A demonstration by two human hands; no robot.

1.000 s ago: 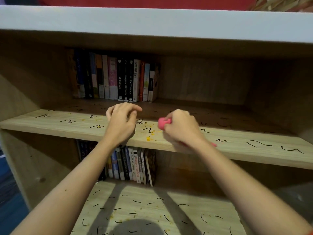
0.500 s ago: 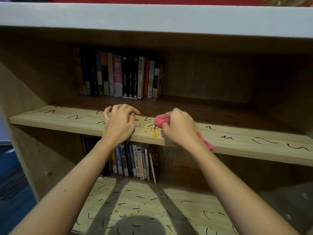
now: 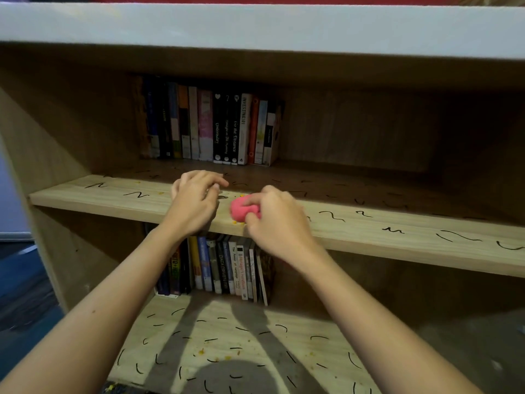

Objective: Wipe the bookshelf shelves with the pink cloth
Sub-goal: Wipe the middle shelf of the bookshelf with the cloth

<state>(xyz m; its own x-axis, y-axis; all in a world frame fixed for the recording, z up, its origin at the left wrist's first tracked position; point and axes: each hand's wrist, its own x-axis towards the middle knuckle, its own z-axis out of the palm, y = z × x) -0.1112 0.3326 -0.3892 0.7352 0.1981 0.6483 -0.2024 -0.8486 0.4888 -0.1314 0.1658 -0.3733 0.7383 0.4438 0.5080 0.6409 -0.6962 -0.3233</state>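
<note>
The right hand (image 3: 277,223) is gripping the bunched pink cloth (image 3: 241,209), fingers curled over it, and pressing it onto the front edge of the middle shelf (image 3: 397,237) among yellow crumbs (image 3: 234,222). The left hand (image 3: 196,200) is resting just beside it, palm down, fingers loosely bent, holding nothing. Both forearms are reaching forward.

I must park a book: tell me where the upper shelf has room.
Widest: the upper shelf right of the row of books. Narrower: front strip left of the left hand. Crowded: mid-front, where the right hand grips the pink cloth.
</note>
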